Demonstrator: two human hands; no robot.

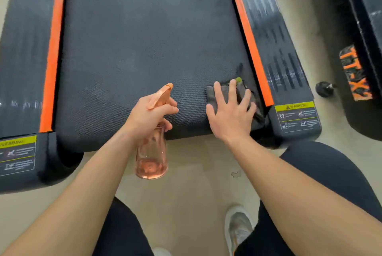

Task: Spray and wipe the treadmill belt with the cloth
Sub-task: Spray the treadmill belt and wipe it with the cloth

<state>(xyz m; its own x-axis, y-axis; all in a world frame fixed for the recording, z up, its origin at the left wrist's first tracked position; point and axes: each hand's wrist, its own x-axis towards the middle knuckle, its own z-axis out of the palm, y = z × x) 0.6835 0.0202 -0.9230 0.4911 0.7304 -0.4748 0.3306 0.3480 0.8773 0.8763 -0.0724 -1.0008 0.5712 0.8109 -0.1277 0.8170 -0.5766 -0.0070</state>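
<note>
Kneeling view: a person looks down at the near end of a treadmill belt [132,53], both bare arms reaching forward.
Treadmill belt: dark, textured, running away from the viewer between two orange strips [52,53] and black side rails [289,74].
Left hand [149,116]: grip closed around the neck of a spray bottle [152,152], held just off the belt's near edge, near its middle.
Spray bottle: clear orange plastic, a little liquid pooled at the bottom, hanging over the floor [186,183]; its orange nozzle [164,93] points out over the belt.
Right hand [231,115]: flat, fingers spread, palm pressing down on the cloth [222,92]; not curled around it.
Cloth: grey, folded, with a green corner tag, lying on the belt at its near right corner, just beside the right orange strip.
Warning labels [296,115]: yellow and black stickers on the rail ends either side of the belt.
Beyond the belt's right rail: a second black machine [363,82] with orange lettering.
Below the belt edge: dark-clad knees and a pale shoe [237,229] on the beige floor.
</note>
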